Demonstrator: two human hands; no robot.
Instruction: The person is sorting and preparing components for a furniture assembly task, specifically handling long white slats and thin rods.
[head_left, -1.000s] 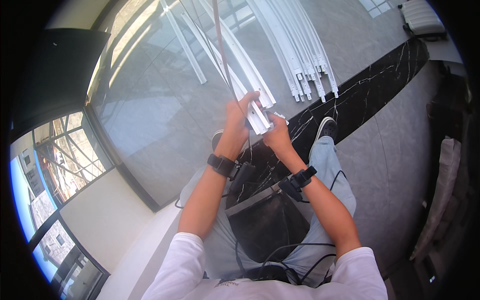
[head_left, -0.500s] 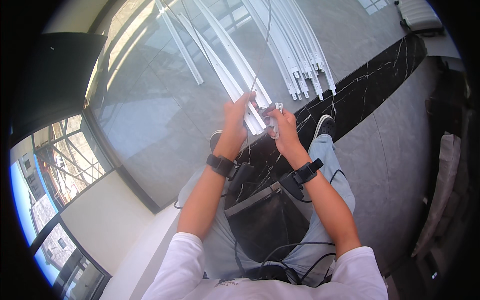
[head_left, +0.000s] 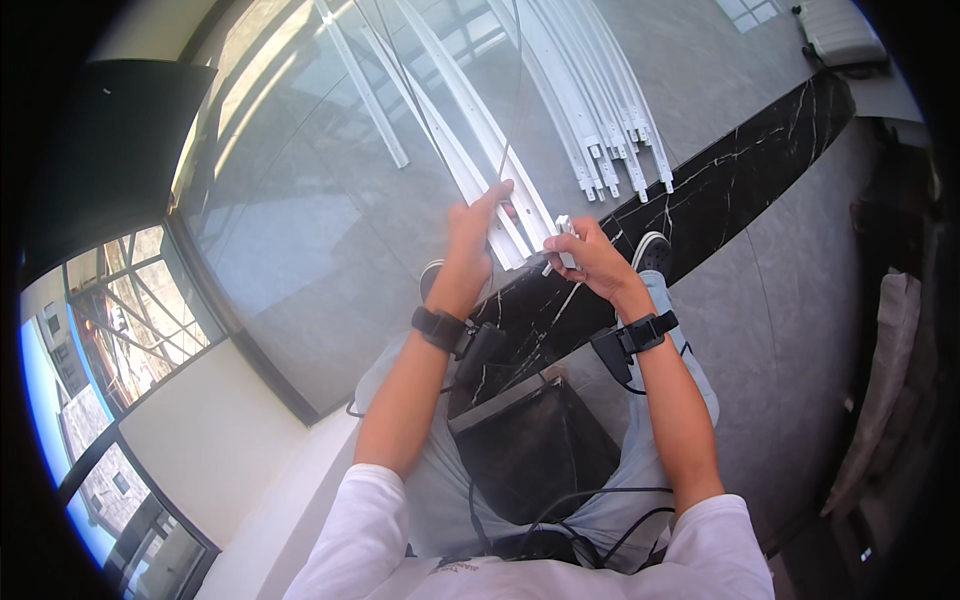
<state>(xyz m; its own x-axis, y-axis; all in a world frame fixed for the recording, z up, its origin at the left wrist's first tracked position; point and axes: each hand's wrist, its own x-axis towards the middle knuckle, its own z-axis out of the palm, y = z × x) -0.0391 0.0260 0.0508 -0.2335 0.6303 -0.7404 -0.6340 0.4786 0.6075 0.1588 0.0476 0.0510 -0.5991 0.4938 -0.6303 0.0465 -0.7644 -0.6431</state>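
Two long white channel rails run side by side away from me, their near ends above the black floor strip. My left hand (head_left: 472, 240) is closed around the left rail (head_left: 510, 248), its fingertips at the right rail (head_left: 528, 198). In my right hand (head_left: 600, 262) is a small white end piece (head_left: 566, 229), pinched between thumb and fingers beside the right rail's near end. My thumb reaches that end. My fingers partly hide the piece, and I cannot tell whether it touches the rail.
Several white rails with notched ends (head_left: 600, 140) lie on the grey tiles ahead, right of centre. Another single rail (head_left: 375, 110) lies to the left. A black marble strip (head_left: 740, 165) crosses the floor. A dark box (head_left: 535, 445) is between my legs, with black cables (head_left: 590, 490) near it.
The right rail has come toward me, its near end now closer to level with the left one's. My right hand has shifted right and turned with the end piece. My left hand stays put.
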